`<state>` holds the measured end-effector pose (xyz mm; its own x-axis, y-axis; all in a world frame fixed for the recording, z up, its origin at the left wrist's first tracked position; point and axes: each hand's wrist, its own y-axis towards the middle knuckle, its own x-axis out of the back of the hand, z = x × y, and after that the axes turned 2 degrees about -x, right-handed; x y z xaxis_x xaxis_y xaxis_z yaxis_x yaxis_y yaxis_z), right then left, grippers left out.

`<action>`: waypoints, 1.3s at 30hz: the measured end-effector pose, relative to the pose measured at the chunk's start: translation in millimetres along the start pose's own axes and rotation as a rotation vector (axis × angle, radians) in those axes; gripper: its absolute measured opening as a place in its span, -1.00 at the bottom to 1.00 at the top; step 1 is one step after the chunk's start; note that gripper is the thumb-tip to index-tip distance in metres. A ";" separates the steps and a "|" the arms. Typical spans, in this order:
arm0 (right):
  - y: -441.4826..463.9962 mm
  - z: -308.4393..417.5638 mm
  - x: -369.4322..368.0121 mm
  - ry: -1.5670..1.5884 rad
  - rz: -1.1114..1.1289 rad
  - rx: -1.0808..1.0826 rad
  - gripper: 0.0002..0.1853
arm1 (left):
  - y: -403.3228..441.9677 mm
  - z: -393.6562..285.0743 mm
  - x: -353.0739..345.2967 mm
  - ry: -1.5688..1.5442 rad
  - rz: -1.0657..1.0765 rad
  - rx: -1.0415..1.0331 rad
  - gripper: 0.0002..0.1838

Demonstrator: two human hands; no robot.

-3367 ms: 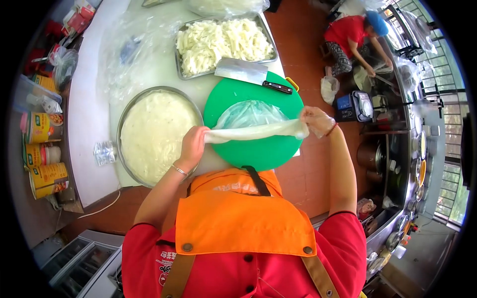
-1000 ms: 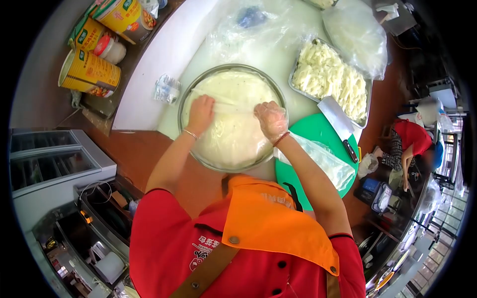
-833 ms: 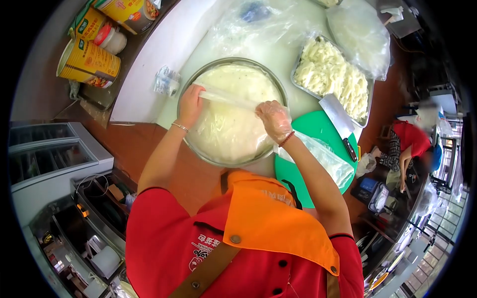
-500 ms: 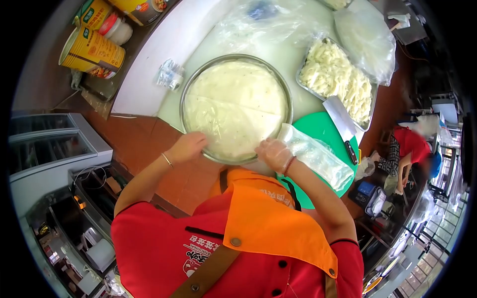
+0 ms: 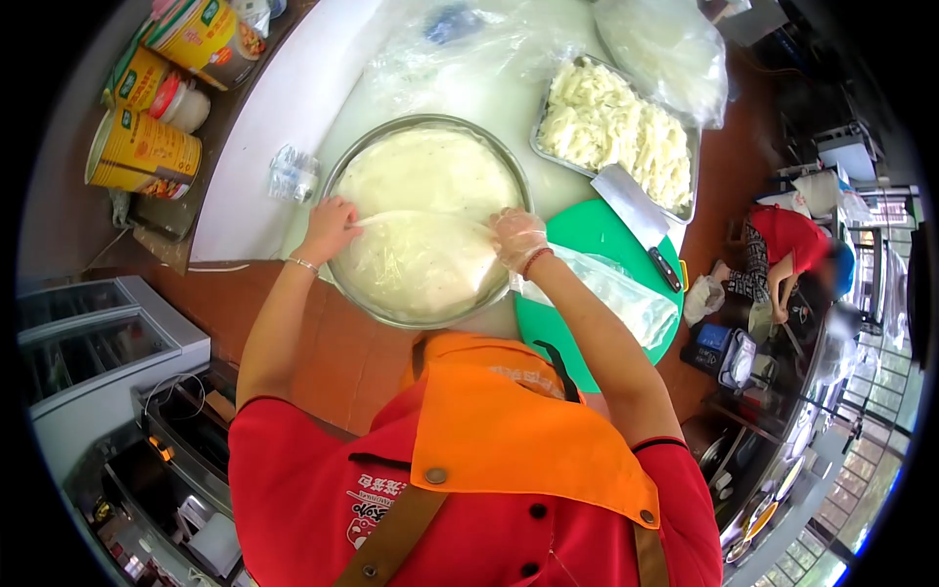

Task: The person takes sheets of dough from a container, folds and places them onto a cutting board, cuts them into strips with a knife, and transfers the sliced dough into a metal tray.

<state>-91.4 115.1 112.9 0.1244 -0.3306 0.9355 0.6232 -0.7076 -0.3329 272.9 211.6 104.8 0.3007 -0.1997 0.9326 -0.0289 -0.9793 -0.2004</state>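
A round metal pan (image 5: 416,322) on the counter holds a broad, pale dough-like slab (image 5: 425,168). Clear plastic film (image 5: 411,269) lies over the slab's near half, its far edge running across the middle. My left hand (image 5: 331,233), at the pan's left rim, has its fingers closed on one end of that edge. On the opposite side, my right hand (image 5: 516,238), in a clear plastic glove, grips the other end. A folded clear plastic bag (image 5: 626,305) rests on a green round board (image 5: 553,338) beside the right hand.
A cleaver (image 5: 634,207) lies across the board and a metal tray (image 5: 559,161) of pale strips (image 5: 606,127). A stuffed plastic bag (image 5: 670,59) is behind. Yellow tubs (image 5: 147,152) stand far left. Another person (image 5: 787,240) bends down at right.
Both hands have moved from the pan's near rim away from my body to its middle. The film's far edge is now lifted slightly between them.
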 end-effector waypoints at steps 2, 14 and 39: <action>-4.7 -0.1 3.3 0.168 0.152 -0.145 -0.68 | -6.6 -0.7 -4.2 -0.054 -0.014 0.002 -0.81; -59.1 56.7 34.7 1.394 0.435 0.365 -0.64 | -80.5 -41.1 46.3 -0.800 0.118 0.140 -0.85; -376.3 -204.6 -63.7 1.643 -0.437 -0.443 -0.87 | 22.7 -282.0 -40.8 -0.724 0.425 -0.517 -0.82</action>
<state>-491.8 274.7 154.5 -0.9923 -0.1205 -0.0275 0.1219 -0.9179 -0.3777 -8.8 188.1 147.0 0.6751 -0.6386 0.3694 -0.6311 -0.7592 -0.1592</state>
